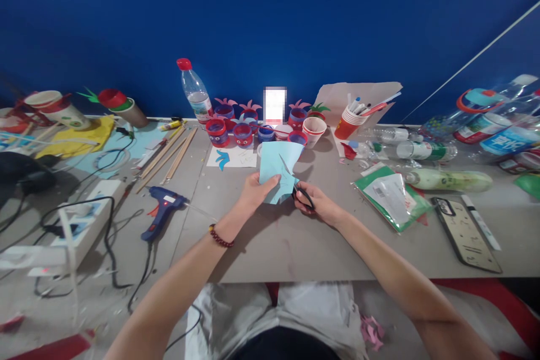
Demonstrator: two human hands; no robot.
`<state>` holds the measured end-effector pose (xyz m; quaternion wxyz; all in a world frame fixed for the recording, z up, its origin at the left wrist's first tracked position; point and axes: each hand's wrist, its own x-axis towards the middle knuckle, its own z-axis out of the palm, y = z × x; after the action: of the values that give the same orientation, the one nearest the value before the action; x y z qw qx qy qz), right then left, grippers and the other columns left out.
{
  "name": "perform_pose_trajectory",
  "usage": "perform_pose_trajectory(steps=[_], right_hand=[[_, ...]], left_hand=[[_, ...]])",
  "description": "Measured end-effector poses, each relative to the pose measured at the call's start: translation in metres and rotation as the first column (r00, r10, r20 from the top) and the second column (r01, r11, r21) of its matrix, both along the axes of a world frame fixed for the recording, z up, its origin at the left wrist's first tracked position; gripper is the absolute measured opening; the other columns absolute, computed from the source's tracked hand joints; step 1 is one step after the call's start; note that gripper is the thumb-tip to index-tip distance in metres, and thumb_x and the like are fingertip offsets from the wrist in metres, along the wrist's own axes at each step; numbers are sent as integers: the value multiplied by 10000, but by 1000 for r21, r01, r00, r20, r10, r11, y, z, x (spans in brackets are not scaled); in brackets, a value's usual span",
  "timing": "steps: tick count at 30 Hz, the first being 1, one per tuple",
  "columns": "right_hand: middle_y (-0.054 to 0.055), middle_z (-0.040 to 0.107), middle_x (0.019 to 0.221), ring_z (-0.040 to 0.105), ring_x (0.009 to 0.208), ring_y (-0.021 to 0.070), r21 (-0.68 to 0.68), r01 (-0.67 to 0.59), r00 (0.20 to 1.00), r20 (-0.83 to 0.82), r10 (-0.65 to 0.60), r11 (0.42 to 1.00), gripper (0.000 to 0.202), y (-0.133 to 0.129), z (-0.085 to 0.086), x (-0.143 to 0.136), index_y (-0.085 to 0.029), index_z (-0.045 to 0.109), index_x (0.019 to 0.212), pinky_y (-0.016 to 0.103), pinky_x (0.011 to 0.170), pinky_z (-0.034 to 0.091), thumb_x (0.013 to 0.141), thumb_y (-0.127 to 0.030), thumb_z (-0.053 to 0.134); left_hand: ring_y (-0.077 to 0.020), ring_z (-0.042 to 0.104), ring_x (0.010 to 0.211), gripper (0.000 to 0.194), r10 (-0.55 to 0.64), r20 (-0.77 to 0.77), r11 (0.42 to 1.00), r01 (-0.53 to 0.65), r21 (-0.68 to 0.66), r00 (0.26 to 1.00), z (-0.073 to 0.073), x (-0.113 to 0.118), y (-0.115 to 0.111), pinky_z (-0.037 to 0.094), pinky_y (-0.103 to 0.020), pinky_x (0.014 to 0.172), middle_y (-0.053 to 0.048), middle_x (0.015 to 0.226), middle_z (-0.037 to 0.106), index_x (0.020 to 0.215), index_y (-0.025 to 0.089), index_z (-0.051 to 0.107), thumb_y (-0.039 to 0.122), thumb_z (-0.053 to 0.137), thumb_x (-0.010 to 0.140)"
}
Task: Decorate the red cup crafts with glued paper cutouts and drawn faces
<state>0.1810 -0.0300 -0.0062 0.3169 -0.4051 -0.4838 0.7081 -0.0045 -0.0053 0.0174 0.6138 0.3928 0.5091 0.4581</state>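
Left hand [254, 190] clamps blue paper [272, 162], presumably for steadiness. Just right of that grip, right hand [321, 205] holds scissors [310, 199] against the sheet.

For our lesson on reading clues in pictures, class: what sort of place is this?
Probably a craft workspace: a hand works scissors at light-blue paper, a glue gun lies nearby, and decorated cups stand behind.

Worn items: 1 bracelet [221, 236] of round, dark red beads, with a yellowish piece, circled the left wrist [230, 226]. A plain, near-black top [284, 344] covered the torso; the trousers [316, 299] were whitish and creased.
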Motion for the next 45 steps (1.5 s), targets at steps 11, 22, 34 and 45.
perform_pose_trajectory(steps=[11,22,34,45], right_hand=[[-94,425,515,260,387,43,-4,-6,1000,-2,6,1000,502,0,-2,2,-217,433,870,182,378,130,742,-644,663],[-96,441,503,241,376,44,24,3,1000,12,-4,1000,539,0,-2,-1,-211,428,892,190,377,133,736,-675,653],[-101,426,489,233,363,36,9,10,1000,-8,-10,1000,516,1,-2,1,-214,429,870,178,369,123,732,-648,671],[-106,455,456,223,338,28,-32,89,996,13,-89,996,456,5,-2,5,-224,397,795,160,351,120,709,-520,733]], left_hand=[[-177,605,567,307,-10,-23,999,11,48,1000,-4,0,-1,501,-306,544,-61,650,695,699,142,717,392,825,558],[-156,597,565,327,-18,-3,999,18,37,1000,-5,2,-1,482,-277,528,-37,633,685,678,135,711,405,834,540],[-161,610,560,379,-56,33,998,57,-19,998,-7,-7,5,500,-287,546,-71,691,707,779,132,726,444,822,586],[-122,584,587,365,2,4,996,-2,85,1000,8,-17,13,473,-237,569,-14,695,671,820,142,696,384,815,573]])
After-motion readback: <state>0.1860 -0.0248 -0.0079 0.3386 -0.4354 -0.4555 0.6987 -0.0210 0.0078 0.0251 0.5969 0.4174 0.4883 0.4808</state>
